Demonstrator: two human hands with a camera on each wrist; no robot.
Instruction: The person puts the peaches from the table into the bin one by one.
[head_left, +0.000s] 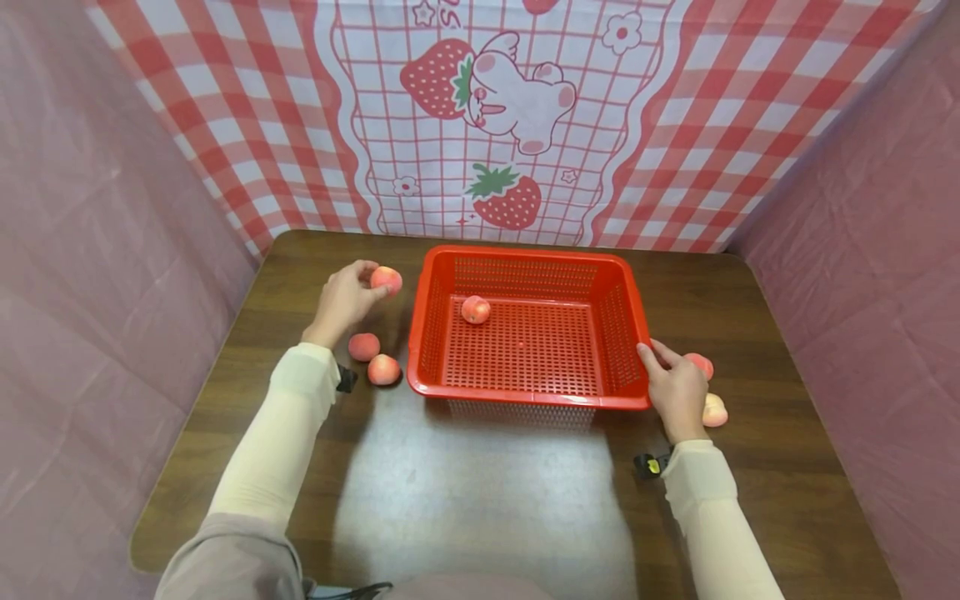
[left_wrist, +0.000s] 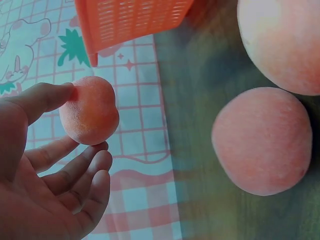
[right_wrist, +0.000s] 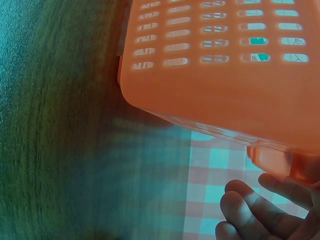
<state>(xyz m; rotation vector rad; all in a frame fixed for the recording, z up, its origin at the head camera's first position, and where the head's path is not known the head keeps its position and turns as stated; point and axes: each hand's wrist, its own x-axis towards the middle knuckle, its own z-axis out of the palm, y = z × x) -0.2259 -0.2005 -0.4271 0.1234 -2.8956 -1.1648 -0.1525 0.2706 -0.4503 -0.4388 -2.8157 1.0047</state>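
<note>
My left hand [head_left: 345, 302] pinches a peach [head_left: 386, 282] between thumb and fingers, left of the red plastic basket [head_left: 525, 398]. The left wrist view shows this peach [left_wrist: 90, 111] at the fingertips, with the other fingers loosely bent below. Closer to me, a darker peach [head_left: 363, 347] and a lighter peach [head_left: 384, 369] lie on the table. Inside the basket, one peach [head_left: 476, 310] rests toward the left. My right hand [head_left: 677, 393] grips the basket's right rim, thumb on top and fingers outside; the right wrist view shows some of those fingers [right_wrist: 260, 212] under the rim.
Right of my right hand lie a pink peach [head_left: 700, 365] and a yellowish peach [head_left: 715, 411], both partly hidden by the hand. The brown wooden table [head_left: 300, 467] meets a checked strawberry cloth [head_left: 480, 125] at the back. Pink curtains [head_left: 97, 250] hang on both sides.
</note>
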